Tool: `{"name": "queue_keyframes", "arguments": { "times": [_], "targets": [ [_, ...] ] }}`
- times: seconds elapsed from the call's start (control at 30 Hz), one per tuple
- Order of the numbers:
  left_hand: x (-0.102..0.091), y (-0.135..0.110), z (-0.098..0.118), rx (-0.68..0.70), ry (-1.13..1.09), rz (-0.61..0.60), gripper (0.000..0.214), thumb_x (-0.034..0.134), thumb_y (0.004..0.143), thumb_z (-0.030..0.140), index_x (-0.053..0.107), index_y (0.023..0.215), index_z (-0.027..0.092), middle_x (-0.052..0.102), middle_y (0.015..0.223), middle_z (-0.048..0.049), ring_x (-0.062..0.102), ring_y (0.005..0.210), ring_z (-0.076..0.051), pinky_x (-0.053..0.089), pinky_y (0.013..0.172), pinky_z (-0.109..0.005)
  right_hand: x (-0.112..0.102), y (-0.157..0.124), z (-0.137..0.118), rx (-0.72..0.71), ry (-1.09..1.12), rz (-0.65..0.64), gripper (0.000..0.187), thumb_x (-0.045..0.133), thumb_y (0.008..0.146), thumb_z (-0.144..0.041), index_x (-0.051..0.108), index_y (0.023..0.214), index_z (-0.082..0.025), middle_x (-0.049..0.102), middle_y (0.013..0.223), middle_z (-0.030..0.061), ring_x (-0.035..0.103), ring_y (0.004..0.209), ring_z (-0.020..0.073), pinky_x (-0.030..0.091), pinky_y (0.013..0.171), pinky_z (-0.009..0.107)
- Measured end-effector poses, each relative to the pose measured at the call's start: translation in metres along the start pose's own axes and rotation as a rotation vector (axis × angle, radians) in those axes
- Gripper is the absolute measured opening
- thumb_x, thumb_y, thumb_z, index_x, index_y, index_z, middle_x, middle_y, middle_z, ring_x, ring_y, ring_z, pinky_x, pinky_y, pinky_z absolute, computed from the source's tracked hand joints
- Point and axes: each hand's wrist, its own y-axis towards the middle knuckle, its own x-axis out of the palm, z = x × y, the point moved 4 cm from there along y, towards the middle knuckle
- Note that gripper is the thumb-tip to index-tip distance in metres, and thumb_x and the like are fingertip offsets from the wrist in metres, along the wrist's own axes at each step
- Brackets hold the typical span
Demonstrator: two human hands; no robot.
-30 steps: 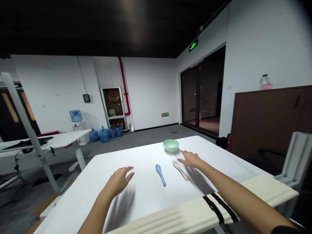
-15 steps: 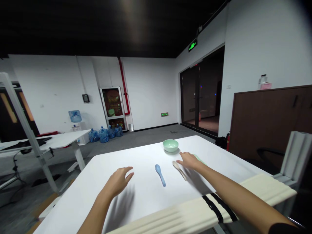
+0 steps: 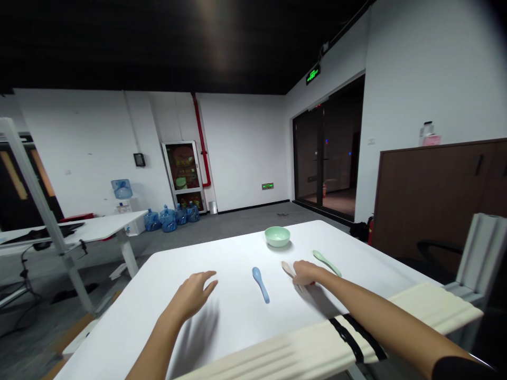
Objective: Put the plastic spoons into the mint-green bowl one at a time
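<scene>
On the white table (image 3: pixel 229 316) lie three spoons and a bowl. My right hand (image 3: pixel 308 272) is down at the beige spoon (image 3: pixel 287 268), its fingers closed at the handle and covering the middle of it. The spoon's bowl end points away from me. To the right of that hand rests a green spoon (image 3: pixel 327 262), apart from it. A blue spoon (image 3: pixel 260 285) lies between my two hands. Hovering over the left part of the table, my left hand (image 3: pixel 194 293) is open and empty, thumb apart from the fingers. The light green bowl (image 3: pixel 277 237) stands upright farther back.
A cream padded strip (image 3: pixel 277 356) with black straps runs along the table's near edge. A grey metal post (image 3: pixel 477 258) rises at the right. Another white table (image 3: pixel 119 224) stands left, with blue water bottles (image 3: pixel 168 219) on the floor behind.
My right hand has come down and nearer to me, closing at the beige spoon's handle. The green spoon it partly covered now shows whole. The left hand stays in place.
</scene>
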Motion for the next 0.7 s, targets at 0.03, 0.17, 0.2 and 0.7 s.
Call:
{"name": "queue_keyframes", "arguments": {
  "times": [0.03, 0.17, 0.2, 0.7],
  "targets": [
    [0.0, 0.0, 0.0, 0.001, -0.001, 0.002, 0.055, 0.035, 0.091, 0.057, 0.059, 0.128, 0.024, 0.063, 0.131, -0.0081, 0.057, 0.121, -0.028, 0.047, 0.093, -0.037, 0.0, -0.001, -0.001, -0.005, -0.008, -0.029, 0.019, 0.078, 0.058, -0.029, 0.064, 0.064, -0.019, 0.067, 0.064, 0.0079, 0.066, 0.061, 0.0252, 0.05, 0.058, 0.033],
    [0.001, 0.0, 0.002, 0.005, -0.001, 0.003, 0.055, 0.035, 0.092, 0.056, 0.059, 0.128, 0.023, 0.063, 0.13, -0.009, 0.057, 0.121, -0.029, 0.046, 0.094, -0.038, -0.012, 0.001, -0.007, -0.056, -0.006, -0.037, 0.017, 0.069, 0.068, -0.031, 0.062, 0.063, -0.016, 0.066, 0.064, 0.0086, 0.063, 0.056, 0.0204, 0.045, 0.052, 0.029],
    [0.002, 0.001, 0.002, 0.007, 0.002, 0.002, 0.055, 0.035, 0.092, 0.056, 0.059, 0.128, 0.023, 0.063, 0.13, -0.0091, 0.056, 0.121, -0.029, 0.046, 0.095, -0.039, -0.017, 0.003, -0.009, -0.073, 0.007, -0.015, 0.019, 0.067, 0.07, -0.032, 0.062, 0.062, -0.016, 0.066, 0.063, 0.008, 0.062, 0.057, 0.0189, 0.043, 0.052, 0.027],
    [-0.006, 0.001, 0.011, 0.035, -0.022, 0.01, 0.05, 0.034, 0.095, 0.052, 0.057, 0.132, 0.027, 0.064, 0.13, -0.0041, 0.058, 0.119, -0.026, 0.045, 0.096, -0.038, -0.067, 0.112, -0.022, 0.186, -0.023, 0.403, 0.032, 0.06, 0.08, -0.04, 0.069, 0.099, -0.016, 0.069, 0.104, 0.0156, 0.067, 0.093, 0.0267, 0.047, 0.069, 0.03]
  ]
}}
